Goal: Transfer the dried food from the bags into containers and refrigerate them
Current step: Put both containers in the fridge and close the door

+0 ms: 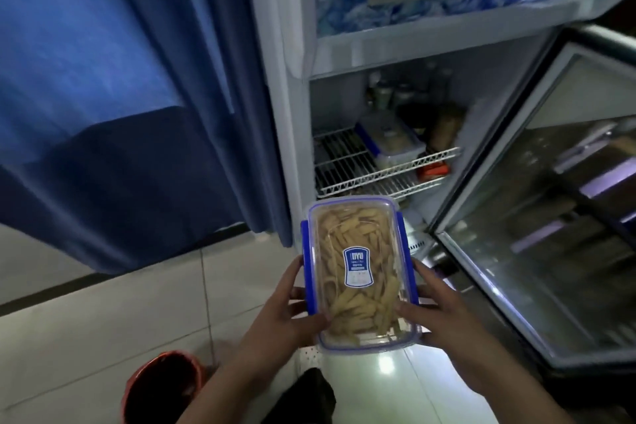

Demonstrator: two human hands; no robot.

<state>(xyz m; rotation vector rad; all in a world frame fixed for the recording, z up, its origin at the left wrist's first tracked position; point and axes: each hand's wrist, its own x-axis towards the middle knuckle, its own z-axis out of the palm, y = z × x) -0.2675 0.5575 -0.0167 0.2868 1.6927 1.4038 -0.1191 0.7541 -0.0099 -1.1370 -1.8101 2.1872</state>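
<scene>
head view: a clear container (358, 277) with a blue-clipped lid is held out in front of the open fridge (395, 107), packed with pale dried food strips (330, 237) and closed – so the filling and sealing of this one looks done. what is left, judging from here, is setting it inside and shutting the glass door (537, 217), which stands swung wide to the right. a similar lidded box (389, 136) already sits on the wire shelf (347, 162), so at least one container seems to be chilled already; no bags show in this view, so i cannot tell how many more remain.

the grip – the left hand (292, 310) clasps the container's left long side, thumb over the lid's near corner, and the right hand (433, 310) clasps the right long side the same way, fingers wrapped under. the container lies between the two hands, level, its far end pointing toward the shelf and jutting well past the fingers, just below and in front of the shelf's front edge. an orange bucket (161, 385) stands on the tiled floor at lower left, beside a blue curtain (103, 79).
</scene>
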